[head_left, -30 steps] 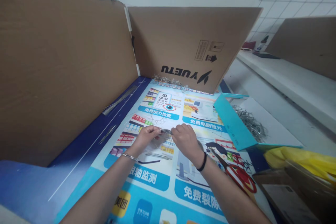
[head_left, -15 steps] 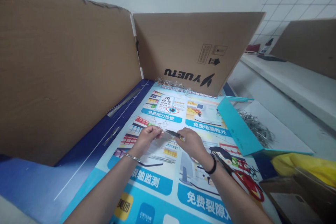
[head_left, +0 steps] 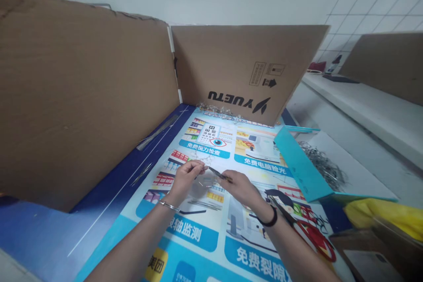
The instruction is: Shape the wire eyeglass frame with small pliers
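Observation:
Near the middle of the printed sheet my left hand (head_left: 189, 177) pinches the end of a thin wire (head_left: 206, 168) between thumb and fingers. Faint wire loops (head_left: 203, 157) lie just beyond those fingertips; their exact shape is too fine to make out. My right hand (head_left: 238, 185) is closed around dark narrow-nosed pliers (head_left: 216, 172), whose tips point left and reach the wire beside my left fingertips. Several straight cut wires (head_left: 206, 205) lie on the sheet below my hands.
Cardboard panels (head_left: 231, 61) stand behind and left. At right is an open turquoise box (head_left: 294, 165) holding a tangle of thin wire (head_left: 322, 165). Red-handled scissors (head_left: 315, 238) lie near my right forearm, beside a yellow bag (head_left: 383, 216). Wire bundles (head_left: 158, 132) lie at left.
The pliers have tilted more steeply, their handle end dropping with my right hand. My left hand stays in its pinch. The whole view has shifted slightly downward.

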Demonstrator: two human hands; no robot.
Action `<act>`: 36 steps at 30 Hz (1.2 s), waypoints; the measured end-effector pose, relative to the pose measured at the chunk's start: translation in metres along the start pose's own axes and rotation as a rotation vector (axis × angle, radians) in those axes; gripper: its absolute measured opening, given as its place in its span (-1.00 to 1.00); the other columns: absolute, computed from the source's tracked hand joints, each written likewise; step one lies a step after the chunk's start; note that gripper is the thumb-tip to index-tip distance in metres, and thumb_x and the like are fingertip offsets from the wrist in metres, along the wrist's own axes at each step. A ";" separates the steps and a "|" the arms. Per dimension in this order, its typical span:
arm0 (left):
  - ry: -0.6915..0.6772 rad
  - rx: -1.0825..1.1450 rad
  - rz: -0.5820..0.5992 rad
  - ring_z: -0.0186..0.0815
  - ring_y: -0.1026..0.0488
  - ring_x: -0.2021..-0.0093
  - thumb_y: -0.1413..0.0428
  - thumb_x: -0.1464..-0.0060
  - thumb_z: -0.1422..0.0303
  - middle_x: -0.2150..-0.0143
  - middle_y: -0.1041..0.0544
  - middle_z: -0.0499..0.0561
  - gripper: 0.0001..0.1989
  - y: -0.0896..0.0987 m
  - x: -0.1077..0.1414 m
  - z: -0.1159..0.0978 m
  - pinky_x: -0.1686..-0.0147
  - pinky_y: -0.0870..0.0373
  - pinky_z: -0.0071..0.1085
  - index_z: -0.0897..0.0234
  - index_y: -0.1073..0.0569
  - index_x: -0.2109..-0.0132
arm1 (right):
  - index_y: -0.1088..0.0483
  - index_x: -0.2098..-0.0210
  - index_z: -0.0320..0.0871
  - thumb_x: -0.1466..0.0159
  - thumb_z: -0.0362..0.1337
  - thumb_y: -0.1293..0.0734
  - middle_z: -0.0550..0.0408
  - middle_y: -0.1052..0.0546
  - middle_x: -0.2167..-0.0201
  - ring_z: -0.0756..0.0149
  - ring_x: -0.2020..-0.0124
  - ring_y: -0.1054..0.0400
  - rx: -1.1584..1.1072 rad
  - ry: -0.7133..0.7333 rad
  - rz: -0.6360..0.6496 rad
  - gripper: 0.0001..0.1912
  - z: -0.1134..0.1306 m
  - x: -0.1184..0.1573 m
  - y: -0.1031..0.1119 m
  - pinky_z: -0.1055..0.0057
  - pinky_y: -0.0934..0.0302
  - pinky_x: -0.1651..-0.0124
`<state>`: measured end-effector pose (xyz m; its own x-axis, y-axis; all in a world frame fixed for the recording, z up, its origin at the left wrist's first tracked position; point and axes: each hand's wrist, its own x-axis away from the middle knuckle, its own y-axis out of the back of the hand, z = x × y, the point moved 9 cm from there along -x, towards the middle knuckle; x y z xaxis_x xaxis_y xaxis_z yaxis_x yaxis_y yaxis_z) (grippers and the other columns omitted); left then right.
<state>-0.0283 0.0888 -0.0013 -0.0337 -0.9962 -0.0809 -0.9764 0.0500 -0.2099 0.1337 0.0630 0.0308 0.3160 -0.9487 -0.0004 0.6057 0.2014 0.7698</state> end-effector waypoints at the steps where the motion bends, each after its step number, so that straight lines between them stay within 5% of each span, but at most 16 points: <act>1: 0.008 0.009 0.006 -0.34 -0.43 0.29 -0.17 0.03 0.30 0.23 -0.47 0.05 -0.84 -0.001 0.000 0.001 0.23 -0.39 -0.38 0.34 -0.47 0.40 | -0.26 0.51 -0.14 -0.22 -0.11 -0.16 0.17 -0.36 0.55 0.41 0.49 -0.21 -0.022 -0.001 0.009 -0.72 -0.001 0.000 -0.001 0.51 0.04 0.46; 20: 0.086 -0.026 0.077 -0.35 -0.46 0.36 -0.17 0.04 0.26 0.26 -0.52 0.07 -0.80 -0.007 0.002 0.006 0.27 -0.37 -0.40 0.35 -0.48 0.38 | -0.27 0.53 -0.14 -0.21 -0.15 -0.16 0.17 -0.37 0.55 0.42 0.50 -0.20 0.099 0.003 -0.094 -0.74 -0.010 -0.002 -0.001 0.50 0.08 0.45; 26: 0.117 -0.062 0.088 -0.33 -0.45 0.39 -0.18 0.07 0.27 0.41 -0.53 0.05 -0.80 -0.010 0.002 0.006 0.28 -0.37 -0.38 0.35 -0.48 0.39 | -0.31 0.49 -0.14 -0.21 -0.16 -0.18 0.16 -0.38 0.52 0.40 0.46 -0.23 0.074 0.011 -0.112 -0.77 -0.010 -0.003 -0.003 0.50 0.03 0.41; 36: 0.056 -0.228 0.161 -0.32 -0.43 0.34 -0.15 0.07 0.34 0.41 -0.52 0.03 -0.86 -0.020 0.005 0.003 0.27 -0.32 -0.42 0.33 -0.48 0.47 | -0.21 0.57 -0.14 -0.23 -0.12 -0.16 0.21 -0.29 0.61 0.42 0.52 -0.17 0.003 0.035 -0.088 -0.69 -0.008 -0.003 -0.009 0.51 0.09 0.48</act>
<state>-0.0085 0.0826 -0.0004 -0.1977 -0.9795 -0.0399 -0.9801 0.1967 0.0265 0.1337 0.0662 0.0189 0.2875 -0.9535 -0.0905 0.6304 0.1172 0.7674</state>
